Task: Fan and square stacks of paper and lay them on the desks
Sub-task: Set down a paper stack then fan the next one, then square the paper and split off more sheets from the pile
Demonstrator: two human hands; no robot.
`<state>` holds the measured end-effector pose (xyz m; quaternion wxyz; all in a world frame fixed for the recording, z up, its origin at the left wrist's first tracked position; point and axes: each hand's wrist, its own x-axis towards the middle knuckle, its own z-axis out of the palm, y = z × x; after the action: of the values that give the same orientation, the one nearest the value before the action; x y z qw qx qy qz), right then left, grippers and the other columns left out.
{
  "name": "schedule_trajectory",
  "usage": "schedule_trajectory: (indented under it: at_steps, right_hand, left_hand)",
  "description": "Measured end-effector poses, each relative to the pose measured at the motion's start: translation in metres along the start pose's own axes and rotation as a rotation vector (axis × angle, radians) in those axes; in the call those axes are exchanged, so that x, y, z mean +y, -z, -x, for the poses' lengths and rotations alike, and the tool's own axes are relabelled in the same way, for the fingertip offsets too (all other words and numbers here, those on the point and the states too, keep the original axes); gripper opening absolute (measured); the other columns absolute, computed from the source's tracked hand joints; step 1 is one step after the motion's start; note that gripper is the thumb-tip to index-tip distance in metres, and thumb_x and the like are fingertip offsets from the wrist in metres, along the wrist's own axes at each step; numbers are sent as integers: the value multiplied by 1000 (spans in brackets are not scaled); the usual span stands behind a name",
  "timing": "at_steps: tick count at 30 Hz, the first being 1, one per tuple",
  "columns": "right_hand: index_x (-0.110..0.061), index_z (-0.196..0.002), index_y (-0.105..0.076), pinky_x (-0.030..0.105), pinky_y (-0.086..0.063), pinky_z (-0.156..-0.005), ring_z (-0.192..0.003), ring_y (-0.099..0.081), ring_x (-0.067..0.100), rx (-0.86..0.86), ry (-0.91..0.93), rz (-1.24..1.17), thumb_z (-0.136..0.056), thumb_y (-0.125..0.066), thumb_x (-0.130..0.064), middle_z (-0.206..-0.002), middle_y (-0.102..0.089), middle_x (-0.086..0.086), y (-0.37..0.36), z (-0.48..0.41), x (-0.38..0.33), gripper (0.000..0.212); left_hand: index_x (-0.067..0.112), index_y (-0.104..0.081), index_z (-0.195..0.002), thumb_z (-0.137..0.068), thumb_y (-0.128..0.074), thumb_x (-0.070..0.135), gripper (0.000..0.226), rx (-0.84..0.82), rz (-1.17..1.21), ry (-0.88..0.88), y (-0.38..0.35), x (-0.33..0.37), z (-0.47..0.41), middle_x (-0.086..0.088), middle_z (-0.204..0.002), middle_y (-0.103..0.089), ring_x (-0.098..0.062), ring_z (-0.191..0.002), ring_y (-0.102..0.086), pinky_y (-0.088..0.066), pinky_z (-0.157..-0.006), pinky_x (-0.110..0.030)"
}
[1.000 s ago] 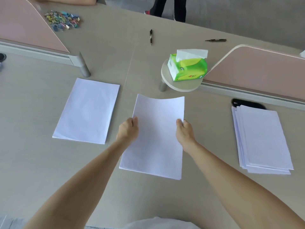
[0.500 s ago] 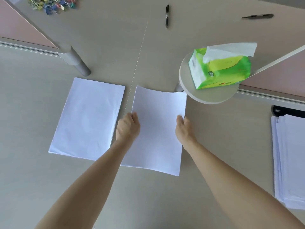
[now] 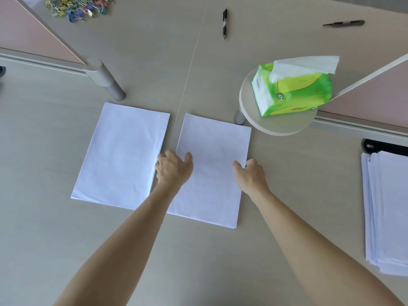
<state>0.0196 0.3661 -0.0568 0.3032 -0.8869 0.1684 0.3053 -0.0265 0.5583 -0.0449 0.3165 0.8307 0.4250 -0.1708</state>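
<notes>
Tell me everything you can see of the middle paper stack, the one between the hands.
The middle stack is plain white sheets, squared with even edges, lying flat on the beige desk, just right of the desk seam and turned slightly. It lies beside the left stack, with a narrow gap showing at the far end. The left hand holds its left long edge and the right hand its right, thumbs on top.

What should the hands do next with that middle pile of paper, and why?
Probably let go: the middle stack lies flat and squared beside the left stack, with left hand and right hand at its edges. The right stack looks uneven.
</notes>
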Motion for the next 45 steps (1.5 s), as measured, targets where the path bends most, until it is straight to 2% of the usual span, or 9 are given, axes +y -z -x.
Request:
schedule_trajectory:
  at_steps: [11,18,20,22,25,28,34,37,45]
  right_hand:
    - [-15,-95,-37,30,-29,-52,-61,-39,15,-120,-36,-234,-90,-49,-39,-97,-39,2,3,12,-1,27]
    - [-19,-64,-28,30,-22,-53,-57,-27,20,-76,24,-284,-91,-51,-36,-66,-29,-1,27,28,2,39]
    - [-20,-65,-35,30,-30,-60,-61,-34,21,-41,36,-347,-83,-53,-42,-66,-35,4,44,38,10,34]
    - [-20,-67,-50,35,-43,-66,-64,-46,22,13,23,-437,-75,-57,-44,-65,-47,4,65,49,25,26]
    - [-13,-63,-55,31,-48,-65,-60,-51,24,76,28,-588,-86,-58,-17,-66,-52,9,100,79,49,23]
    - [-6,-71,-58,28,-44,-59,-56,-50,23,111,16,-690,-89,-54,-3,-68,-53,12,134,111,86,19]
    - [-5,-80,-56,27,-37,-57,-56,-46,21,195,-39,-779,-85,-51,-1,-70,-50,12,197,161,162,7]
    - [-5,-79,-60,27,-44,-59,-62,-52,22,242,-54,-809,-87,-54,-7,-72,-55,10,222,176,201,10]
    - [-8,-85,-64,29,-52,-71,-72,-59,23,311,-81,-791,-87,-59,-15,-79,-62,7,293,155,291,8]
  left_hand:
    - [8,-46,-136,-91,-45,45,58,-33,55,70,4,-2,5,-12,-136,-41,-37,-127,-37,-38,-84,-41]
    - [9,-42,-136,-89,-46,51,63,-10,-4,35,14,3,23,-13,-136,-42,-38,-126,-39,-40,-101,-50]
    - [15,-42,-140,-88,-46,53,65,-27,55,-31,18,4,37,-10,-137,-45,-34,-126,-43,-42,-100,-46]
    - [22,-52,-128,-86,-47,53,53,-105,148,-112,20,6,55,-3,-119,-58,-27,-108,-57,-48,-86,-36]
    - [15,-63,-92,-84,-51,48,36,-302,322,-231,19,15,95,3,-82,-61,-21,-73,-57,-44,-69,-30]
    - [4,-67,-92,-90,-55,35,33,-444,351,-267,9,27,142,-2,-77,-64,-20,-64,-54,-45,-67,-28]
    - [12,-66,-90,-89,-58,31,21,-614,308,-359,-23,63,225,-1,-79,-64,-20,-64,-56,-45,-68,-29]
    - [12,-66,-95,-93,-57,32,23,-668,303,-375,-43,80,259,-1,-80,-64,-19,-66,-57,-46,-68,-28]
    - [12,-60,-102,-95,-58,34,23,-647,373,-263,-129,135,297,-4,-92,-59,-25,-79,-58,-52,-79,-36]
